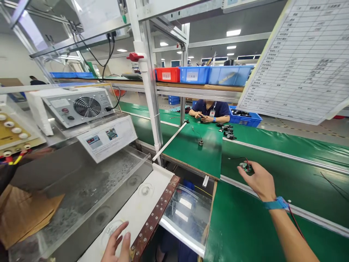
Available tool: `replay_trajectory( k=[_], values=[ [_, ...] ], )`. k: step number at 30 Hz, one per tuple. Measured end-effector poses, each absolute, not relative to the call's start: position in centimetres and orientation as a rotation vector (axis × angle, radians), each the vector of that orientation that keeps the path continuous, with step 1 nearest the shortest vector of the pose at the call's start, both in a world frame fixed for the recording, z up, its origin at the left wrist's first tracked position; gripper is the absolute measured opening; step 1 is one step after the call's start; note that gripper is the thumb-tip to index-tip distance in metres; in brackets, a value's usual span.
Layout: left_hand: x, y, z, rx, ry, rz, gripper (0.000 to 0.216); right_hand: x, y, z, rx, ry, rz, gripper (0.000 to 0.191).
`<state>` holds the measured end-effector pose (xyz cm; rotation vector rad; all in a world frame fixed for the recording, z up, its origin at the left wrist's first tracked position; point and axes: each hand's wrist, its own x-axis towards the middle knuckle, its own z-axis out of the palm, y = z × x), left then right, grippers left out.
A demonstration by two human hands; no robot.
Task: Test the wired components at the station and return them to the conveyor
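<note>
My right hand (259,178), wearing a blue wrist strap (274,204), pinches a small round part with a green circuit board (245,167) over the green conveyor belt. A dark and red wire trails from the part to the left. My left hand (117,244) is open, its fingers apart, above a white strip (145,189) with round fixtures under clear plastic. Beside it runs a brown bar (155,216) lined with several metal studs. On the green board (188,156) ahead stands another small round part (200,143) with a wire.
Across the line sits a co-worker (209,111), both hands on a dark item. Black parts (227,131) lie near them, beside a blue crate (245,117). At left is a grey power unit (79,105) with a fan. A white pipe (148,80) and a hanging paper sheet (297,62) rise in front.
</note>
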<state>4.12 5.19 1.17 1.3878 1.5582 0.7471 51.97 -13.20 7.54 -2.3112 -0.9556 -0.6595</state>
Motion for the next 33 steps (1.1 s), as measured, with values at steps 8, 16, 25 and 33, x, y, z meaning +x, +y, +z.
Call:
replay_trajectory(
  k=[8, 16, 25, 33],
  values=[
    [8.8, 0.3, 10.2, 2.199, 1.217, 1.223, 0.069, 33.2, -3.5, 16.0, -1.079, -2.194, 0.334, 0.028],
    [-4.1, 0.6, 10.3, 2.180, 2.268, 0.224, 0.033, 18.0, 10.3, 5.5, -1.197, -2.277, 0.633, 0.031],
    [-12.9, -6.2, 4.0, 1.532, 2.022, 0.171, 0.032, 9.9, 14.6, -4.4, -1.615, -2.566, 0.499, 0.041],
    [-6.6, -5.8, 4.5, 0.706, 1.128, 0.742, 0.037, 9.3, 14.8, -6.1, -1.619, -2.678, 0.352, 0.053]
  ],
)
